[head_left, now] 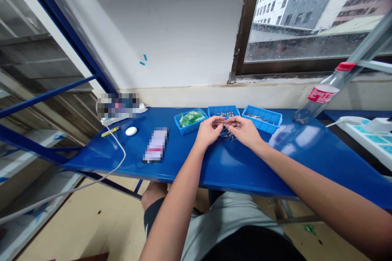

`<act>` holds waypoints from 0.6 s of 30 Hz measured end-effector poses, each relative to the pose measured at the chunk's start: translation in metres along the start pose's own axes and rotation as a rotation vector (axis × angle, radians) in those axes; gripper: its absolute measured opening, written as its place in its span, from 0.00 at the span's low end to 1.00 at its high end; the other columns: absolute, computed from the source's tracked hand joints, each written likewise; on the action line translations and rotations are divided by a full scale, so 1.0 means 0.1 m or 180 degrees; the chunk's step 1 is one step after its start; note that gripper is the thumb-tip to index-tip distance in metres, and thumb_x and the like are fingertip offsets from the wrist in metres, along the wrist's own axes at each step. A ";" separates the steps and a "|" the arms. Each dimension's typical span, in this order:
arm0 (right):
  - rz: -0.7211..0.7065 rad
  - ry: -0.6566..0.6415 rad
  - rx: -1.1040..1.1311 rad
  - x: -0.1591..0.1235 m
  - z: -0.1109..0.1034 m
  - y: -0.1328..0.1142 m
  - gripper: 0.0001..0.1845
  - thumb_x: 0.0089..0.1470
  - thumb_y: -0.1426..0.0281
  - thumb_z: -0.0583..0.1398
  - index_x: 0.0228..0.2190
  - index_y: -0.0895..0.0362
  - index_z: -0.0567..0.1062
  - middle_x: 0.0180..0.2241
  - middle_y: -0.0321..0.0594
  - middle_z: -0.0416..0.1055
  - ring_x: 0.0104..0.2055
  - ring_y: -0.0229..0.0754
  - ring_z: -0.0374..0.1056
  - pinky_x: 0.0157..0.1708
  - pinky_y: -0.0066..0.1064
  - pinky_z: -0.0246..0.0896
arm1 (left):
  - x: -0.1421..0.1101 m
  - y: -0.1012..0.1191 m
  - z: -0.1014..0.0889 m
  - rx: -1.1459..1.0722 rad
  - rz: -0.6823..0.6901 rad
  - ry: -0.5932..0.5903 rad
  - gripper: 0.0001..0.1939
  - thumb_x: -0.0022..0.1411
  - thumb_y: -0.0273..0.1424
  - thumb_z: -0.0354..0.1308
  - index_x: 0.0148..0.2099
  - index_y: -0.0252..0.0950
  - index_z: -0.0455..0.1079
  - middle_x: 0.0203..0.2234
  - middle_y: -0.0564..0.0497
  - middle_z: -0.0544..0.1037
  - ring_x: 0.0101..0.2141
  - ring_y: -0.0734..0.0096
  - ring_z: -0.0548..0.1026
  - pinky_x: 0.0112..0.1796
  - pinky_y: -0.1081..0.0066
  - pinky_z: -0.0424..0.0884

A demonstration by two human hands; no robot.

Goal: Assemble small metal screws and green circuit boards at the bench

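My left hand and my right hand meet over the blue table, fingers curled and fingertips almost touching. Between them is something small and metallic, too tiny to name; both hands look pinched around it. Beneath the fingers lies a loose pile of small metal pieces, partly covered by the hands. Just behind stands a blue bin with small metal parts in it. To its right, another blue bin contains thin metal pieces. On the left, a third blue bin holds green plastic-looking material.
A phone lies left of my arms, near a white oval object and a yellow-handled tool. A white cable crosses the table's left end. At right stand a clear bottle and a white power strip.
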State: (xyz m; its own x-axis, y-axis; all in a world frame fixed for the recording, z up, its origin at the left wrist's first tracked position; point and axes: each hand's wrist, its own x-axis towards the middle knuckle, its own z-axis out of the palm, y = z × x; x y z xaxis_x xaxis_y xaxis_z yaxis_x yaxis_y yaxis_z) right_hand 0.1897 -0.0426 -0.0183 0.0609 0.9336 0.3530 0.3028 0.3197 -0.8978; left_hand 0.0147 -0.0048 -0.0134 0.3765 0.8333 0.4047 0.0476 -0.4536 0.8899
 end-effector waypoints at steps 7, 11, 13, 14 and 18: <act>0.0065 0.0016 0.0092 0.00 -0.01 -0.01 0.15 0.55 0.59 0.67 0.39 0.56 0.80 0.36 0.44 0.82 0.35 0.45 0.78 0.37 0.37 0.76 | 0.01 -0.08 0.00 -0.0010 -0.0039 0.0038 0.14 0.60 0.22 0.61 0.49 0.34 0.78 0.42 0.44 0.85 0.42 0.63 0.84 0.49 0.63 0.80; 0.0002 0.0024 -0.0051 -0.02 -0.01 -0.02 0.14 0.55 0.59 0.67 0.40 0.56 0.81 0.38 0.45 0.82 0.33 0.44 0.78 0.35 0.37 0.76 | 0.02 -0.06 -0.02 -0.0118 -0.0106 0.0076 0.15 0.59 0.22 0.61 0.49 0.33 0.77 0.43 0.42 0.85 0.43 0.62 0.84 0.50 0.61 0.80; 0.0054 -0.0006 -0.0010 -0.02 0.00 -0.02 0.16 0.55 0.58 0.67 0.40 0.56 0.81 0.36 0.44 0.82 0.31 0.44 0.77 0.32 0.37 0.75 | 0.02 -0.03 -0.03 -0.0218 -0.0135 0.0103 0.15 0.59 0.22 0.62 0.49 0.32 0.77 0.43 0.41 0.84 0.43 0.62 0.83 0.50 0.61 0.79; 0.0087 -0.0020 0.0009 -0.02 0.00 -0.01 0.16 0.55 0.58 0.68 0.40 0.56 0.81 0.35 0.44 0.82 0.29 0.44 0.77 0.31 0.37 0.75 | 0.02 -0.02 -0.04 -0.0270 -0.0148 0.0128 0.15 0.59 0.23 0.62 0.49 0.31 0.77 0.43 0.40 0.84 0.44 0.62 0.83 0.50 0.61 0.79; 0.0022 0.0053 -0.0171 -0.03 0.01 -0.02 0.14 0.54 0.58 0.68 0.37 0.55 0.80 0.34 0.44 0.81 0.32 0.45 0.77 0.32 0.37 0.76 | 0.03 0.01 -0.05 -0.0426 -0.0201 0.0197 0.15 0.59 0.24 0.64 0.49 0.31 0.76 0.43 0.39 0.84 0.44 0.62 0.83 0.51 0.60 0.79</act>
State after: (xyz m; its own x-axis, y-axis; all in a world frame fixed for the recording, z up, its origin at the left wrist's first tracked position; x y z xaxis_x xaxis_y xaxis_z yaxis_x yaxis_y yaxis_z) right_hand 0.1883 -0.0455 -0.0176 0.0789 0.9328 0.3517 0.3529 0.3038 -0.8850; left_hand 0.0116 -0.0017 -0.0102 0.3189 0.8785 0.3557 -0.0559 -0.3572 0.9324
